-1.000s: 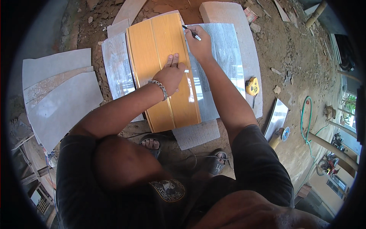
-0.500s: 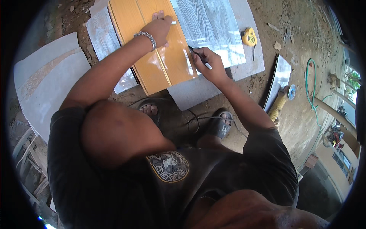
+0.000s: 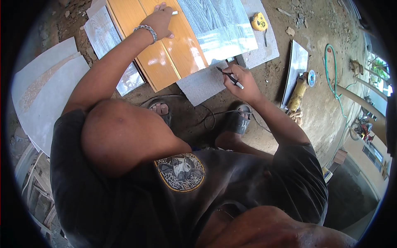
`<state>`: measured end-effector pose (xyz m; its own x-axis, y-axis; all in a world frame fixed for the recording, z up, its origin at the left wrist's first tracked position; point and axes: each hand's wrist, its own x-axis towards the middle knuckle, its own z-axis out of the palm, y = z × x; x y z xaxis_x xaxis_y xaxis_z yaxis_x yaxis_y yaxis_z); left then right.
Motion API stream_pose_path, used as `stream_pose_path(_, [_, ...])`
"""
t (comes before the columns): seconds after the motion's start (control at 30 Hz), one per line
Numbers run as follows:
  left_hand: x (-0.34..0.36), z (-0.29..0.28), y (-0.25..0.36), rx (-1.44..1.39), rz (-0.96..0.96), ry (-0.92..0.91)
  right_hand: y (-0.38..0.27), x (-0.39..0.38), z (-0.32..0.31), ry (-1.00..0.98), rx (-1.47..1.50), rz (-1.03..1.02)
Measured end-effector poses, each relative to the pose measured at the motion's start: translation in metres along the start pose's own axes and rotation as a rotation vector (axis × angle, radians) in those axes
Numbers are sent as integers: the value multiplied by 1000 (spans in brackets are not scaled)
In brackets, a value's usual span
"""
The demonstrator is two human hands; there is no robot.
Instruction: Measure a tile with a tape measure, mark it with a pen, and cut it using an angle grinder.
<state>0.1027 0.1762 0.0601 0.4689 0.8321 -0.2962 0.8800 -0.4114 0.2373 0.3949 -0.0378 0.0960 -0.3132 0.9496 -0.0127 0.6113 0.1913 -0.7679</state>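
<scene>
My left hand rests on an orange wood-grain panel, with a short white object, too small to identify, tucked at its fingers. My right hand grips a black marker with a white end, its tip just below the panel’s near right corner, over a grey textured slab. Under and beside the panel lie glossy grey wood-look tiles. A yellow tape measure sits on a pale slab at the right.
Pale cut sheets lie at the left. To the right are a leaning tile, a yellow power tool with a disc, a green hose and a parked motorbike. A cable runs between my sandaled feet.
My right hand with the marker has travelled down along the panel’s right edge to its near corner and off it. The boards sit higher in the picture; my left hand stays on the panel.
</scene>
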Motion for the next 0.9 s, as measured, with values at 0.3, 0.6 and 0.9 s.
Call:
stream_pose_path(0.3, [-46, -18, 8, -285, 319, 199, -32, 51, 1, 229, 683, 406])
stream_pose_path(0.6, [-79, -21, 28, -581, 568, 186, -91, 93, 3, 362, 806, 185])
stream_pose_path(0.9, [-81, -16, 33, -570, 584, 140, -86, 87, 6, 252, 573, 213])
